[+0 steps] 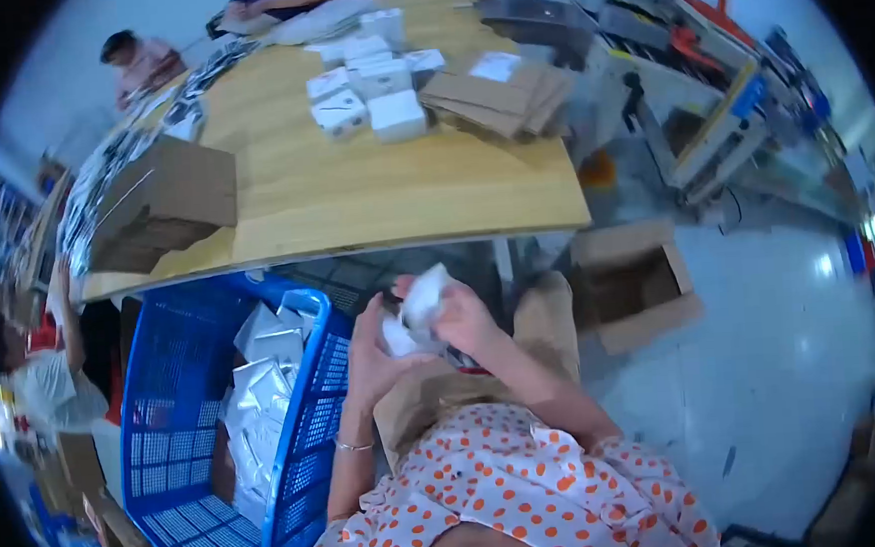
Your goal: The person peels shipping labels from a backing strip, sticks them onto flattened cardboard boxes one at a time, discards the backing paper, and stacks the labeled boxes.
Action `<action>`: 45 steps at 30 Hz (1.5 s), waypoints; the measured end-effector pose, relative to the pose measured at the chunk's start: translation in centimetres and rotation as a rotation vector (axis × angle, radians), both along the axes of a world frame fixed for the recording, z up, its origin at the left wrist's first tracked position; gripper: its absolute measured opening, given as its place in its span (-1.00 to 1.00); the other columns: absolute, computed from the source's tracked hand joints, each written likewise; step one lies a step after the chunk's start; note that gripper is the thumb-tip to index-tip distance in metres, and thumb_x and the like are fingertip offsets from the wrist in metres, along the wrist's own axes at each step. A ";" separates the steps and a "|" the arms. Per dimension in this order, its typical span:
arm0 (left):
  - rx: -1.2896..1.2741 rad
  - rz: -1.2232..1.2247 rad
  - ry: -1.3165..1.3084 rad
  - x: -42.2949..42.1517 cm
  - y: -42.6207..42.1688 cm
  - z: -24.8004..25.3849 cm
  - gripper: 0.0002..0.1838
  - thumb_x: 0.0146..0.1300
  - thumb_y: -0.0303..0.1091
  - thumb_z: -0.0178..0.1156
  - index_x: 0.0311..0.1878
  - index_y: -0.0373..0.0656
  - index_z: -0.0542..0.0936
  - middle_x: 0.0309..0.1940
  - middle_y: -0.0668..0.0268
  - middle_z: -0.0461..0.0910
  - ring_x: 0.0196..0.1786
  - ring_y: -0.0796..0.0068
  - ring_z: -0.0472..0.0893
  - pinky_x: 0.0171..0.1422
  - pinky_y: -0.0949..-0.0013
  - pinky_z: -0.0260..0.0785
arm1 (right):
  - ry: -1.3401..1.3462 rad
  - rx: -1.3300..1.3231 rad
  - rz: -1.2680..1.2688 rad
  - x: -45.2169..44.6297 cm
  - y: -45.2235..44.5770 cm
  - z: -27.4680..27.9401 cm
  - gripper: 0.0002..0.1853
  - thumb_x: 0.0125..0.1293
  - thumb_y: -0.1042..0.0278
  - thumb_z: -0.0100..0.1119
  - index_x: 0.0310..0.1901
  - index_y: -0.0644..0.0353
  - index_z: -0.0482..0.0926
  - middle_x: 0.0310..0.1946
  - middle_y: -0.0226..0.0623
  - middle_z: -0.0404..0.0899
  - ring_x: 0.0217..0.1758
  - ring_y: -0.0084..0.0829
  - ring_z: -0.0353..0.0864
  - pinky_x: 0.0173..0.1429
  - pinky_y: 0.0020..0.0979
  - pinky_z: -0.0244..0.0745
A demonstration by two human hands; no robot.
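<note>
Over my lap, in front of the table edge, both hands are raised close together. My left hand (370, 353) curls round the lower part of a small white packet (427, 294), its thumb along the near side. My right hand (463, 317) grips the packet's upper part from the right. Motion blurs the packet, and I cannot tell whether it is one piece or two. To the left of my left arm stands a blue plastic basket (309, 382) holding many flat silvery-white packets (261, 415).
On the wooden table (353, 198) are stacked white boxes (376, 87), flattened cardboard (497, 94), a brown carton (172, 194) and a row of silvery packets (101, 174). An open carton (629, 287) lies on the floor at right, near machinery (697, 87). Other people (48, 378) sit around the table.
</note>
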State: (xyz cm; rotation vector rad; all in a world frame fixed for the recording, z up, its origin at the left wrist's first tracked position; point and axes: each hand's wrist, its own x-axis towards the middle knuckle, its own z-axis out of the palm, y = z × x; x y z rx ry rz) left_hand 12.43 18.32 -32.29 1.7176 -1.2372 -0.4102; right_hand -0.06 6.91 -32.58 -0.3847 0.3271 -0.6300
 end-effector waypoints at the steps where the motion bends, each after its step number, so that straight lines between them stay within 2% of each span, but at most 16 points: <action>1: 0.025 -0.052 0.235 -1.8 -0.7 -0.7 -0.31 -0.20 -0.33 0.52 0.08 -0.25 0.49 -0.09 0.22 0.58 -0.07 0.34 0.56 0.07 0.41 0.39 | 0.059 -0.187 -0.027 -0.4 1.5 3.2 -0.63 0.16 0.50 0.05 0.05 0.31 0.47 -0.05 -0.17 0.55 -0.01 -0.36 0.50 0.08 -0.41 0.40; 7: 0.206 0.052 0.787 -3.4 2.3 -3.3 -0.38 -0.02 -0.41 0.40 0.17 -0.24 0.44 0.08 0.13 0.51 0.02 0.20 0.53 0.15 0.32 0.37 | 0.071 -0.744 -0.043 -3.9 1.6 2.2 -0.55 0.11 0.45 0.23 0.07 0.20 0.44 0.09 -0.21 0.47 0.05 -0.40 0.46 0.16 -0.43 0.34; 9: 0.007 -0.015 1.018 -1.8 3.3 -3.3 -0.78 0.18 -0.46 0.14 -0.09 -0.25 0.54 -0.21 0.25 0.58 -0.25 0.40 0.54 -0.09 0.48 0.38 | 0.164 -0.851 0.023 -4.4 1.9 -1.5 -0.58 0.10 0.43 0.23 0.04 0.20 0.46 0.04 -0.21 0.49 0.01 -0.40 0.47 0.12 -0.43 0.36; 12: -0.146 0.068 -0.381 -2.3 4.5 2.4 -0.77 0.19 -0.56 0.08 -0.07 -0.19 0.49 -0.11 0.22 0.51 -0.10 0.39 0.48 -0.05 0.42 0.37 | 0.500 -1.181 0.283 -4.2 4.2 -7.3 -0.67 0.09 0.38 0.24 -0.07 0.18 0.53 -0.12 -0.22 0.57 -0.14 -0.40 0.51 -0.02 -0.44 0.42; 16: -0.448 0.274 -0.062 2.6 5.4 4.0 -0.49 0.04 -0.67 0.22 0.08 -0.16 0.35 -0.09 0.16 0.49 -0.10 0.34 0.51 0.07 0.36 0.39 | 0.954 -1.419 0.432 -4.1 5.5 -9.4 -0.78 0.04 0.37 0.24 -0.22 0.14 0.61 -0.41 -0.25 0.61 -0.39 -0.34 0.51 -0.24 -0.40 0.45; 17: -0.312 0.646 -0.341 4.1 6.6 3.9 -0.49 0.07 -0.63 0.22 0.12 -0.18 0.35 -0.10 0.15 0.51 -0.08 0.33 0.52 0.07 0.36 0.40 | 1.010 -1.374 0.391 -4.4 4.3 -10.1 -0.80 0.01 0.38 0.25 -0.26 0.11 0.62 -0.49 -0.26 0.59 -0.47 -0.31 0.49 -0.31 -0.38 0.45; 19: -0.647 0.388 0.569 5.4 7.8 5.1 -0.52 0.01 -0.57 0.28 0.06 -0.25 0.43 -0.19 0.17 0.55 -0.14 0.41 0.54 0.04 0.41 0.39 | 1.056 -1.511 -0.073 -6.2 1.0 -10.8 -0.80 -0.02 0.42 0.22 -0.29 0.16 0.61 -0.47 -0.27 0.59 -0.49 -0.30 0.49 -0.31 -0.40 0.44; 20: -0.752 0.304 0.877 5.7 7.9 5.3 -0.53 -0.01 -0.56 0.29 0.04 -0.27 0.45 -0.21 0.18 0.57 -0.16 0.43 0.54 0.03 0.42 0.39 | 0.974 -1.271 -0.188 -7.2 0.3 -9.4 -0.84 0.00 0.51 0.15 -0.32 0.24 0.60 -0.37 -0.28 0.62 -0.42 -0.35 0.55 -0.26 -0.43 0.48; 24: 0.016 -0.081 0.427 0.6 6.2 0.1 -0.34 -0.31 -0.55 0.46 0.02 -0.30 0.52 -0.25 0.25 0.64 -0.28 0.40 0.58 -0.07 0.43 0.45 | -0.237 -0.180 -0.173 -5.9 1.3 -1.2 -0.76 0.11 0.55 0.11 -0.15 0.26 0.57 -0.12 -0.14 0.62 -0.08 -0.39 0.58 0.02 -0.39 0.49; 26: 0.212 -0.282 0.497 -3.3 4.4 0.5 -0.24 -0.19 -0.53 0.42 0.20 -0.26 0.38 -0.07 0.20 0.58 -0.06 0.37 0.55 0.13 0.40 0.40 | 0.075 -0.737 -0.183 -3.7 4.9 4.2 -0.77 0.22 0.33 0.05 -0.15 0.23 0.55 -0.04 -0.16 0.58 -0.01 -0.38 0.51 0.14 -0.39 0.36; 27: 0.145 -0.310 0.719 -3.8 4.4 -0.8 -0.29 -0.10 -0.51 0.39 0.21 -0.25 0.37 -0.05 0.22 0.57 -0.03 0.37 0.55 0.17 0.39 0.38 | -0.193 -0.621 -0.088 -1.1 5.3 4.2 -0.76 0.23 0.30 -0.01 -0.17 0.22 0.56 -0.07 -0.21 0.59 -0.04 -0.40 0.50 0.13 -0.42 0.33; 31: -0.477 -0.468 1.581 -4.1 4.3 -4.7 -0.41 0.12 -0.49 0.24 0.26 -0.20 0.34 0.09 0.19 0.47 0.09 0.38 0.49 0.28 0.37 0.29 | 0.310 -1.128 0.160 -1.8 5.2 7.7 -0.66 0.24 0.31 -0.06 0.00 0.22 0.52 0.04 -0.33 0.52 0.05 -0.47 0.44 0.18 -0.46 0.28; 33: -0.232 -0.296 0.843 -3.9 5.1 -4.4 -0.39 0.03 -0.47 0.25 0.24 -0.15 0.39 0.07 0.23 0.51 0.12 0.29 0.48 0.24 0.34 0.28 | 0.319 -1.123 0.069 -2.1 3.9 4.9 -0.47 0.17 0.36 0.09 0.22 0.21 0.37 0.17 -0.24 0.42 0.17 -0.40 0.39 0.24 -0.41 0.27; 36: -0.275 -0.135 0.680 -3.0 4.5 -6.9 -0.48 -0.09 -0.49 0.23 0.07 -0.11 0.52 -0.04 0.28 0.57 0.00 0.20 0.52 0.14 0.27 0.29 | 0.263 -0.884 0.233 -3.0 2.7 1.2 -0.12 -0.01 0.12 0.37 0.33 0.26 0.18 0.26 -0.18 0.29 0.23 -0.30 0.34 0.32 -0.29 0.22; 41: -0.452 0.123 0.112 2.2 5.1 -6.7 -0.52 -0.07 -0.50 0.21 0.03 -0.15 0.53 -0.12 0.30 0.58 -0.06 0.32 0.51 0.08 0.30 0.31 | 0.805 -1.078 0.965 -3.0 5.8 -3.7 -0.67 0.01 0.25 0.35 -0.17 0.18 0.61 -0.34 -0.36 0.59 -0.20 -0.47 0.52 0.01 -0.45 0.41; 45: -0.596 0.338 1.092 5.5 6.9 -3.3 -0.52 -0.06 -0.47 0.21 0.05 -0.16 0.51 -0.17 0.32 0.58 -0.08 0.48 0.47 0.00 0.40 0.32 | 1.363 -1.367 0.591 -4.8 0.5 -9.1 -0.82 0.03 0.38 0.26 -0.31 0.19 0.55 -0.40 -0.35 0.53 -0.30 -0.47 0.48 -0.11 -0.45 0.41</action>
